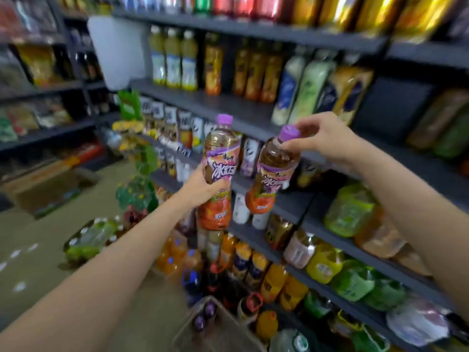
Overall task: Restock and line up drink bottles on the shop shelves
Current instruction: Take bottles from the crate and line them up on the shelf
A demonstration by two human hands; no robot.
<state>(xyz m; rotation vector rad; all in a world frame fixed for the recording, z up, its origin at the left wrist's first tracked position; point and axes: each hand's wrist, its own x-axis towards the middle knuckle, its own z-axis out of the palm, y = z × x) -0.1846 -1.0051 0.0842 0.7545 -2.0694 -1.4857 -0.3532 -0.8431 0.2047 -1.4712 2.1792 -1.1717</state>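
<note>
I hold two iced-tea bottles with purple caps in front of the dark grey shelves (253, 113). My left hand (203, 185) grips the left bottle (220, 158) round its middle and keeps it upright. My right hand (322, 138) pinches the right bottle (275, 174) by its neck just under the cap, and this bottle tilts with its base toward the left. Both bottles hang in the air in front of the middle shelf, near each other but apart.
The shelves hold rows of yellow, orange, green and brown drink bottles. An open carton (200, 323) with purple-capped bottles sits on the floor below. A shrink-wrapped pack of green bottles (88, 240) and a cardboard box (45, 186) lie on the floor to the left.
</note>
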